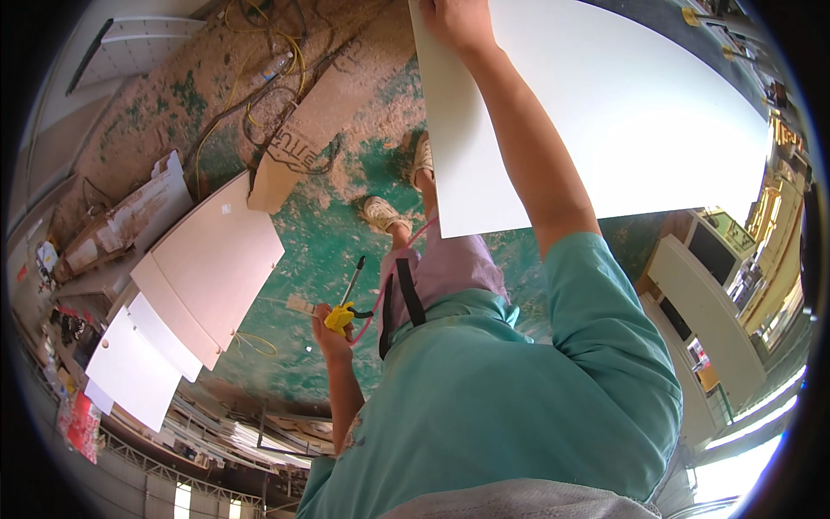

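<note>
View: head camera tipped far over, so the sawdust-strewn green floor (328, 225) fills the upper part of the picture.
Panel: one large white board (605, 112), flat and smooth, held up at upper right.
Right hand: right hand (458, 22) closed on the board's top left corner, arm stretched along its face.
Left hand: left hand (333, 337) wrapped around a yellow-handled air blow gun (346, 307) with a thin dark nozzle; a pink hose (389, 277) trails from it.
Handling: the board looks stiff but wide and awkward, probably moderately heavy; its slick face offers little grip, so an edge or corner is the safer hold.
Other boards: about four pale cut panels (216, 259) lie overlapping on the left.
Feet: two, in light shoes (385, 214).
Cables: yellow and black cords (259, 95), tangled; count unclear.
</note>
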Tool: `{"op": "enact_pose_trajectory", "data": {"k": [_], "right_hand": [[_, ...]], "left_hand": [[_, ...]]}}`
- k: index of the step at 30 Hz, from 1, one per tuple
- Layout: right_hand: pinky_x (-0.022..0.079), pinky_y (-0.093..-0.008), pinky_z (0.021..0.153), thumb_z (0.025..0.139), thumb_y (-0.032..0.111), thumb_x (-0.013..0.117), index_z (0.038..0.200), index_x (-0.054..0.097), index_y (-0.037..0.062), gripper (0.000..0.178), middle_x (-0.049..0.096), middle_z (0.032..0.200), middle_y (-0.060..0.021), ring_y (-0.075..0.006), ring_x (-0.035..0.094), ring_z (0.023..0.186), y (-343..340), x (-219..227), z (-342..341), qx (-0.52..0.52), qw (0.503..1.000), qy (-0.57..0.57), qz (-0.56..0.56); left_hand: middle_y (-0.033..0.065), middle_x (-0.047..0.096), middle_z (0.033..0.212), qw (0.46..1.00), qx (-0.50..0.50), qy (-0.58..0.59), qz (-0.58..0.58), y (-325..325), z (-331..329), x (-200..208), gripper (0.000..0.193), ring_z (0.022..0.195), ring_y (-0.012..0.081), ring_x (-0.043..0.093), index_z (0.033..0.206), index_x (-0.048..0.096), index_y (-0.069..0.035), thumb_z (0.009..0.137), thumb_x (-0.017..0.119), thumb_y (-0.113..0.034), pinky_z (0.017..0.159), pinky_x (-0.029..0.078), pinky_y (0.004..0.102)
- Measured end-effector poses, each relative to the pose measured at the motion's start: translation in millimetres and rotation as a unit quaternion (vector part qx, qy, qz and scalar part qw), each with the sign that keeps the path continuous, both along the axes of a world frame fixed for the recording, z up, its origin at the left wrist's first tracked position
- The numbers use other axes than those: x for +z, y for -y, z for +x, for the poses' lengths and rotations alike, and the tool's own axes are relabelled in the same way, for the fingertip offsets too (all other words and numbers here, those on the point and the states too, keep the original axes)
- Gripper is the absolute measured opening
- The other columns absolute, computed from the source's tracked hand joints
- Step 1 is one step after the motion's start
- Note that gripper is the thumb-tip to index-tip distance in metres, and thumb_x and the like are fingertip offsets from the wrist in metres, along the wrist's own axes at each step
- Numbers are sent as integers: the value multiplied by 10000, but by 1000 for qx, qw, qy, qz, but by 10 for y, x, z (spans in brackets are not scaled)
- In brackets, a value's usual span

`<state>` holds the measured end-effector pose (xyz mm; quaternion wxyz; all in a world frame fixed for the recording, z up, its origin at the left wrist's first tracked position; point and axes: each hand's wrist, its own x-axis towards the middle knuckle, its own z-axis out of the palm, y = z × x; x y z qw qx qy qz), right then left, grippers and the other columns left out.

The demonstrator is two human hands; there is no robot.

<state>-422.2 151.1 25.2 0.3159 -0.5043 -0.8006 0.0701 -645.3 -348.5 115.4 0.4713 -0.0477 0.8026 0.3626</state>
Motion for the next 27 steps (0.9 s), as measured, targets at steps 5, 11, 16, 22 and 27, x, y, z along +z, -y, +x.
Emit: {"op": "enact_pose_trajectory", "data": {"k": [5, 11, 16, 22, 27], "right_hand": [[439, -487, 761, 842, 145, 609, 859, 574, 96, 62, 554, 890, -119, -355, 546, 893, -56, 21, -26, -24, 999, -24, 21], [439, -474, 756, 831, 142, 613, 858, 572, 101, 64, 547, 887, -109, -341, 547, 905, 153, 43, 66, 34, 999, 10, -18], [442, -471, 758, 828, 138, 606, 849, 567, 102, 57, 546, 895, -109, -339, 546, 912, 90, 33, 49, 21, 1000, -7, -7], [446, -480, 757, 824, 136, 592, 841, 562, 108, 44, 548, 899, -109, -345, 547, 913, 107, 49, 47, -1, 1000, -1, 2], [446, -486, 750, 820, 124, 583, 848, 558, 109, 41, 549, 898, -106, -348, 549, 908, 100, 34, 44, -2, 1000, 22, -6]], "left_hand": [[38, 537, 608, 1000, -22, 4, 6, 5, -31, -29, 373, 406, 95, 432, 987, 505, -116, 1048, 354, -452, 334, 284, 216], [37, 545, 625, 1000, -13, -2, 3, -32, -15, -41, 366, 414, 96, 448, 985, 504, -118, 1046, 370, -453, 337, 292, 215], [36, 551, 635, 1000, -11, 9, 6, -50, -48, -58, 369, 420, 99, 464, 1004, 510, -108, 1045, 382, -452, 333, 293, 213], [24, 492, 630, 1000, -20, 2, 3, -75, -39, -20, 351, 453, 102, 483, 944, 465, -114, 1045, 395, -442, 337, 293, 219], [23, 486, 627, 1000, -17, 8, 6, -53, -50, -6, 338, 449, 105, 480, 953, 469, -110, 1050, 392, -424, 339, 294, 219]]}}
